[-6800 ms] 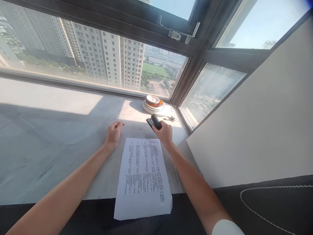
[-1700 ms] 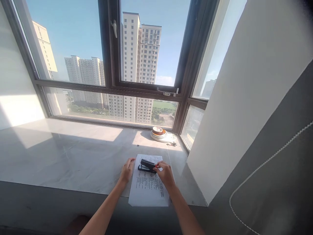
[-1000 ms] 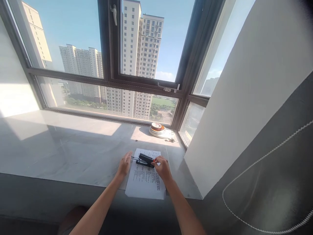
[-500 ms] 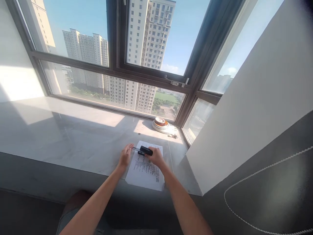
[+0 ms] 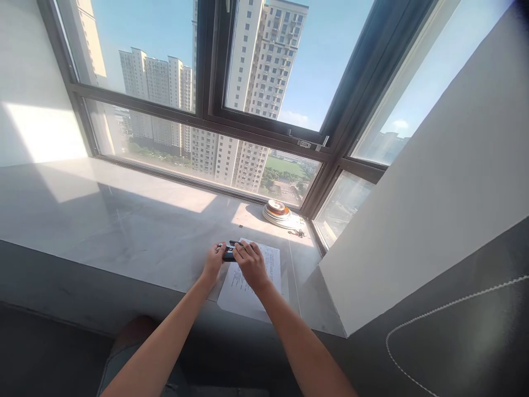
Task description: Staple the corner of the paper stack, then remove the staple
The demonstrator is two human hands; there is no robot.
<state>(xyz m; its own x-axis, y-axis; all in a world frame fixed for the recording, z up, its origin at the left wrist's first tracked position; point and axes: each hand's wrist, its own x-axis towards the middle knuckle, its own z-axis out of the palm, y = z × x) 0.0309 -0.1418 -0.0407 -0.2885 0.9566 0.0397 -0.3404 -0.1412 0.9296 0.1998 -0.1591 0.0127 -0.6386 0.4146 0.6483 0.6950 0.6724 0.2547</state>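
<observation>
A black stapler (image 5: 229,257) is held level between my two hands, above the upper left part of a printed sheet of paper (image 5: 271,270). Its dark upper arm looks parted from the base. My left hand (image 5: 212,261) has its fingers closed on the stapler's left end. From above, my right hand (image 5: 250,266) wraps the right side, so its fingers hide much of the stapler. The paper lies on the pale stone sill, text facing up, its lower edge at the front of the sill.
Beyond the paper, stacked round plates or lids (image 5: 278,214) stand in the window corner, with a small dark bunch of something (image 5: 296,233) beside them. The white wall (image 5: 397,220) slants in on the right. A beaded cord (image 5: 430,309) hangs at lower right.
My right hand has shifted left and turned palm down over the stapler. My left hand has closed on its left end. The metal strip that stuck out leftward no longer shows. The view has shifted slightly.
</observation>
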